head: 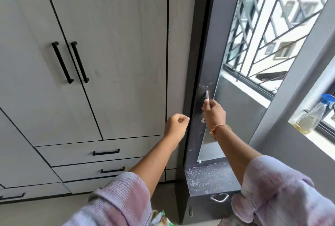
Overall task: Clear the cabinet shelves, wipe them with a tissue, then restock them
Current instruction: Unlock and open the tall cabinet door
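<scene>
Right hand (213, 112) pinches the upright silver handle (207, 95) of the dark mirrored cabinet door (203, 59), directly above its knuckles; left hand (176, 126), fisted and empty, hovers just left

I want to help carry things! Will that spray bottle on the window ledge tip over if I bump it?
Probably. The spray bottle is tall, narrow and looks nearly empty, so likely light and tippy. It seems clear plastic, so it would probably not break.
</scene>
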The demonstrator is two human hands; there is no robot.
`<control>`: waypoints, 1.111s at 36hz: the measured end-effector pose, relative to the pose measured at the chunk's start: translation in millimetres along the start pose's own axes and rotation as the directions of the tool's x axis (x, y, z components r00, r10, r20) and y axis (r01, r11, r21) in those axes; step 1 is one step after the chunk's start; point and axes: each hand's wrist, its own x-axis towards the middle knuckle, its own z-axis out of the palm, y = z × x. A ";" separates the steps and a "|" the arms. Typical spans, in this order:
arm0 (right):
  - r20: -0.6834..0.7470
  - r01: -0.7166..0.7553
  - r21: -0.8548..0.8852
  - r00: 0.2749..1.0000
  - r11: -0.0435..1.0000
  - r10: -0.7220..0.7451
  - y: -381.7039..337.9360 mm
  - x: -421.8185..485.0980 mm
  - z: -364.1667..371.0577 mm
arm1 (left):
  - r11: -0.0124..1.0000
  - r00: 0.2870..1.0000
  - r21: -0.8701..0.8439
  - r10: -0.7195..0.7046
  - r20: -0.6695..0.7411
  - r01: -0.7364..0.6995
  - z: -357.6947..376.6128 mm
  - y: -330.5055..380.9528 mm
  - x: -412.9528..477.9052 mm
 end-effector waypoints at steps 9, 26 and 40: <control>-0.057 0.066 0.002 0.996 0.998 -0.065 25.4 -40.8 -34.9 | 0.997 0.991 -0.037 0.065 0.114 -0.061 42.7 6.9 -21.7; -0.268 0.103 -0.152 0.953 0.983 -0.141 65.3 -120.3 -115.4 | 0.949 0.922 0.152 0.218 0.319 -0.277 76.8 -1.4 -97.4; -0.520 -0.004 -0.254 0.844 0.967 -0.133 109.4 -156.2 -211.4 | 0.872 0.834 0.192 0.335 0.439 -0.451 102.4 3.9 -125.1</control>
